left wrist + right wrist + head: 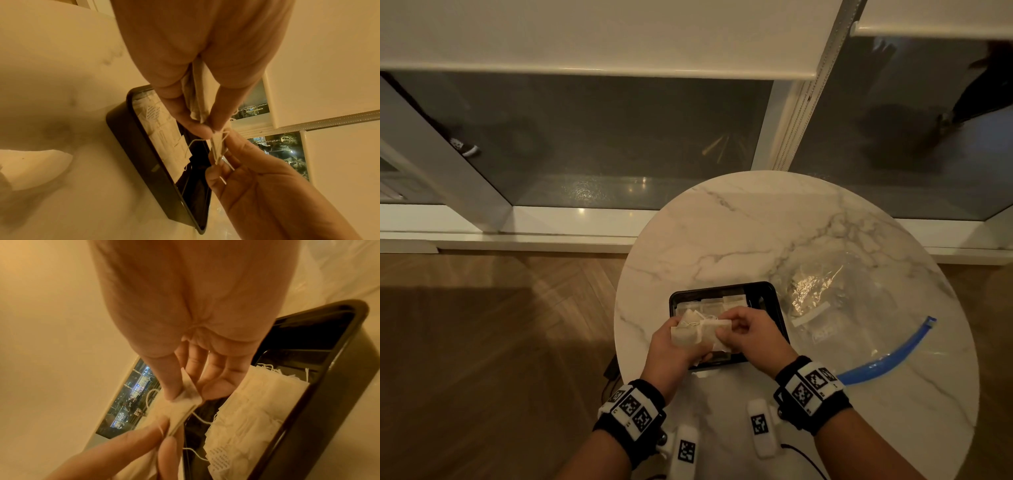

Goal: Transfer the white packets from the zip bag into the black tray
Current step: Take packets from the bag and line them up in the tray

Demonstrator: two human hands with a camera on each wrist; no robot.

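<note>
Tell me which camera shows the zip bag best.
The head view: the whole clear zip bag lies flat on the marble table, right of the black tray. The right wrist view catches only a blurred corner; the left wrist view shows none.

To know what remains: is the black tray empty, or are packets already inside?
Not empty. White packets already lie in the black tray, and part of its dark floor shows bare.

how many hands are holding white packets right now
2. The left hand grips a bunch of white packets above the black tray; the right hand pinches one at the bunch's right edge.
</note>
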